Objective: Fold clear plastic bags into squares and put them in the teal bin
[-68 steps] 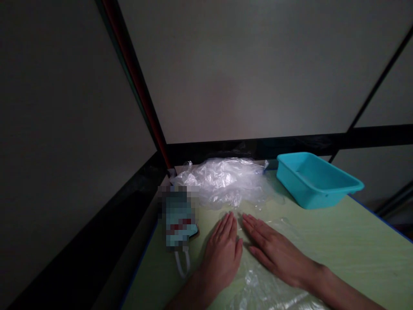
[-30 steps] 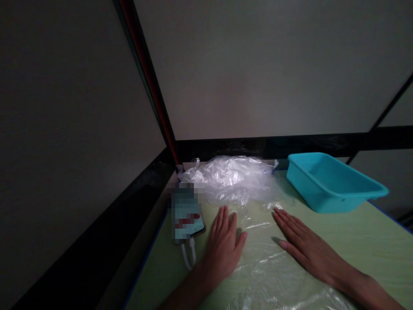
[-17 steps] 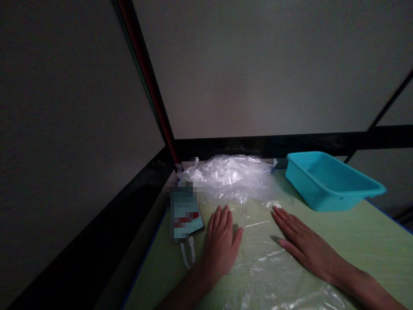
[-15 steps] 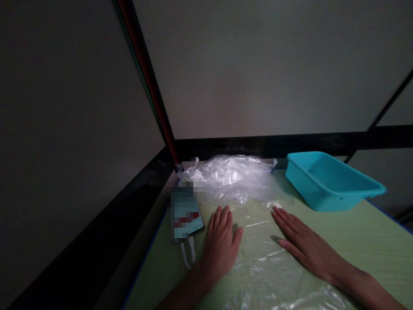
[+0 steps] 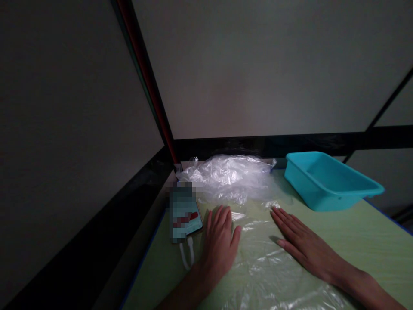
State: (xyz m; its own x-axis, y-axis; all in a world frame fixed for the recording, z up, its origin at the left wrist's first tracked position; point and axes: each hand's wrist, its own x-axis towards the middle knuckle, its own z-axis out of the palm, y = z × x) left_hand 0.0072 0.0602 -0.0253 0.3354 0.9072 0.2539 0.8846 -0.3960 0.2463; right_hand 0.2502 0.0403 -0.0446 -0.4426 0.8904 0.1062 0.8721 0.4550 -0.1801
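Note:
My left hand (image 5: pixel 220 239) lies palm down with its fingers stretched out, at the left side of a clear plastic sheet or bag (image 5: pixel 261 254) spread over the table. On the sheet's right side my right hand (image 5: pixel 301 239) rests flat, fingers extended and thumb apart. Both hands hold nothing. Beyond the fingertips, a crumpled pile of clear plastic (image 5: pixel 229 174) sits against the wall; whether it is one piece with the flat sheet I cannot tell. Left of my left hand lies a phone (image 5: pixel 193 221), its screen partly blurred, with a white cable (image 5: pixel 191 249) at its lower end.
A turquoise plastic basin (image 5: pixel 332 189) stands at the back right of the pale green table (image 5: pixel 380 254), which has a blue edge. Grey wall panels (image 5: pixel 267 77) with black trim rise behind and to the left. A red and green strip (image 5: pixel 145 73) runs up the corner.
The fingers of my left hand have spread slightly, and the hand has shifted a little. My right hand stays in nearly the same spot.

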